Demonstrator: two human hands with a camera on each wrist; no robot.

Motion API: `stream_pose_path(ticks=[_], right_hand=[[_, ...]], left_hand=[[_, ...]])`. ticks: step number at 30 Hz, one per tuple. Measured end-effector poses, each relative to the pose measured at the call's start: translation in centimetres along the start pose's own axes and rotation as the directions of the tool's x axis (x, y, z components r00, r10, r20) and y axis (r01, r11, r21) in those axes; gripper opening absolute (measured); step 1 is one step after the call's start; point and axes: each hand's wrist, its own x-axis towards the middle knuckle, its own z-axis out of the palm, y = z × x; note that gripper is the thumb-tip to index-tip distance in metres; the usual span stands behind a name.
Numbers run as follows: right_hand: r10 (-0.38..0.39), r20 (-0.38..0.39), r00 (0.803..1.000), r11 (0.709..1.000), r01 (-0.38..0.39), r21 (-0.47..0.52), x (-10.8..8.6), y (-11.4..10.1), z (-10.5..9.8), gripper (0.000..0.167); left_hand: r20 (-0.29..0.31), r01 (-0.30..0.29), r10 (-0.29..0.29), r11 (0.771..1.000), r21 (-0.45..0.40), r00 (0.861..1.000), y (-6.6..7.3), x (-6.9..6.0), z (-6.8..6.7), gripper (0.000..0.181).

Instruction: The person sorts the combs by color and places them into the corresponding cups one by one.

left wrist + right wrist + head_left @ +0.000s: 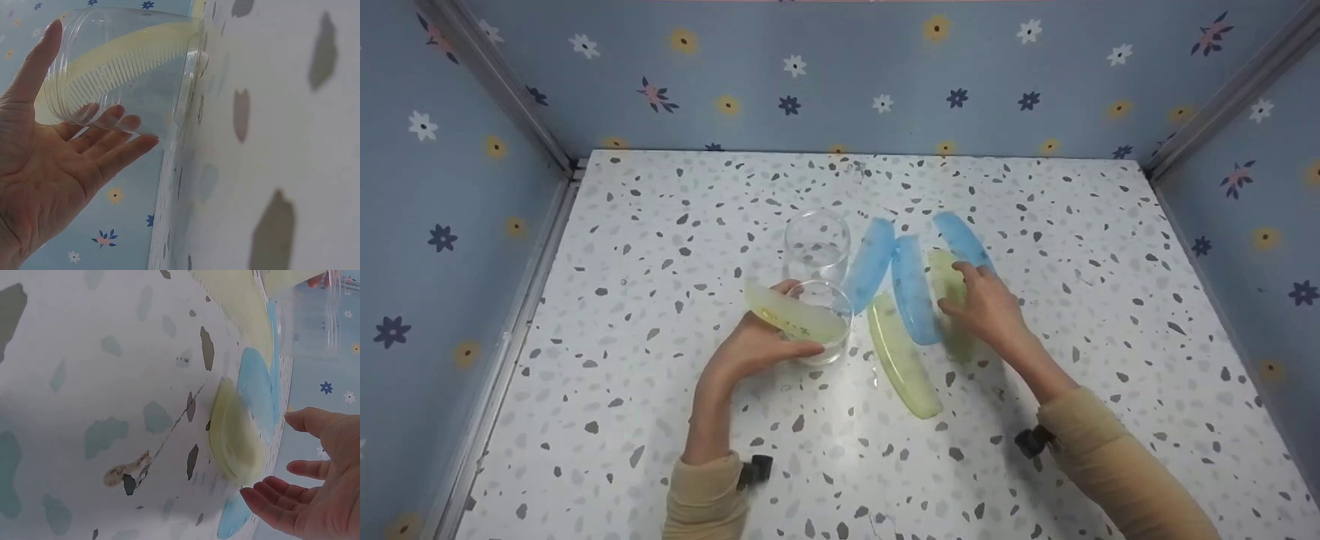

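Directions are read from the near cup [152, 104], with 12 o'clock at the far edge of the table [607, 375].

Left hand [750, 346]: at the cup's 9 o'clock side, thumb and fingers set apart by the cup's width. It grips the cup by its wall; the cup stands upright. One yellow comb [795, 313] leans inside, its upper end projecting over the rim toward 10 o'clock.

Far cup [817, 247]: clear, upright, at 12 o'clock, just beyond the near one.

Right hand [990, 306]: at 3 o'clock, fingers parted and slightly bent, thumb away from them, grasping nothing. It is over the right yellow comb [943, 268], which lies on the table; contact cannot be determined.

Remaining combs, all lying on the table: left blue comb [873, 259] between 1 and 2 o'clock, beside both cups; middle blue comb [915, 292] between 2 and 3; right blue comb [960, 236] at 2, farther out; near yellow comb [906, 364] at 4.

Surroundings: white speckled tabletop; blue flowered wall [847, 75] at 12 o'clock. Both sleeves [706, 487] are tan.
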Motion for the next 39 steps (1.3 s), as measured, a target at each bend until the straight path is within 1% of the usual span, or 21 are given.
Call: stream_pose_path(ticks=[8, 11, 15, 21, 24, 29, 39], right_hand=[[0.062, 0.066, 0.996, 0.997, -0.059, -0.051, 0.16, 0.38, 0.31, 0.073], [0.068, 0.069, 0.995, 0.996, -0.063, -0.064, 0.19, 0.30, 0.37, 0.073], [0.061, 0.055, 0.997, 0.995, -0.056, -0.088, 0.26, 0.09, 0.47, 0.072], [0.098, 0.068, 0.993, 0.988, -0.089, -0.128, 0.48, -0.41, 0.62, 0.064], [0.119, 0.080, 0.990, 0.985, -0.108, -0.133, 0.59, -0.51, 0.71, 0.062], [0.131, 0.084, 0.988, 0.983, -0.118, -0.139, 0.68, -0.46, 0.88, 0.060], [0.167, 0.110, 0.980, 0.981, -0.154, -0.114, 0.84, -0.52, 0.69, 0.058]], left_hand=[[0.000, -0.001, 0.001, 1.000, -0.007, 1.000, -0.16, -0.01, -0.09, 0.116], [0.000, -0.006, 0.006, 1.000, -0.022, 1.000, -0.22, 0.01, -0.10, 0.115], [0.004, -0.015, 0.015, 0.999, -0.044, 1.000, -0.37, 0.11, -0.11, 0.112], [-0.001, -0.008, 0.008, 0.999, -0.033, 1.000, -0.17, 0.09, -0.08, 0.113], [0.001, -0.005, 0.005, 1.000, -0.030, 1.000, -0.09, 0.05, -0.08, 0.114], [0.003, -0.002, 0.002, 1.000, -0.031, 1.000, -0.01, -0.01, -0.08, 0.114], [0.005, 0.002, -0.001, 0.999, -0.032, 1.000, -0.14, 0.08, -0.03, 0.113]])
